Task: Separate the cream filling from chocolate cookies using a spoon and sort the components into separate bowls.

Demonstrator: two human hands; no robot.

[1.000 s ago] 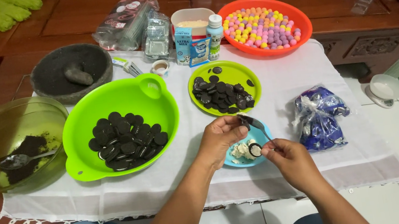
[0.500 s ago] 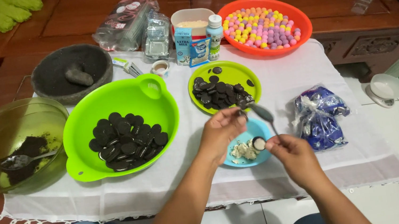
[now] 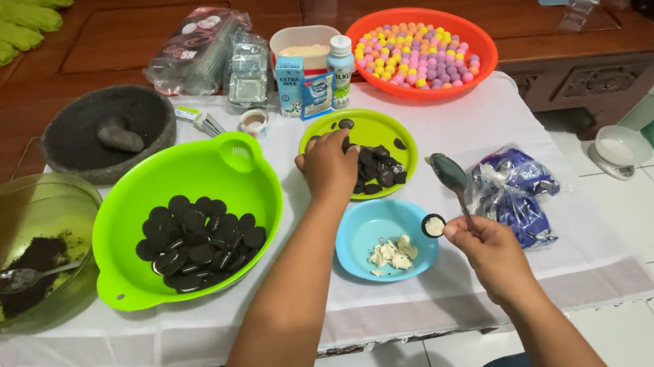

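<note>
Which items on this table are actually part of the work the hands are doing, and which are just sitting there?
In use:
left hand reaching into the small green plate of dark biscuit halves
right hand holding a spoon and a biscuit half
blue bowl of white cream
big green bowl

Lying about:
stone mortar
orange basket of coloured balls
milk carton

A dark wooden table (image 3: 101, 49) carries a white fringed cloth (image 3: 514, 134), a grey stone mortar (image 3: 109, 133), an olive glass bowl (image 3: 1, 247) and an orange plastic basket (image 3: 422, 52).
</note>
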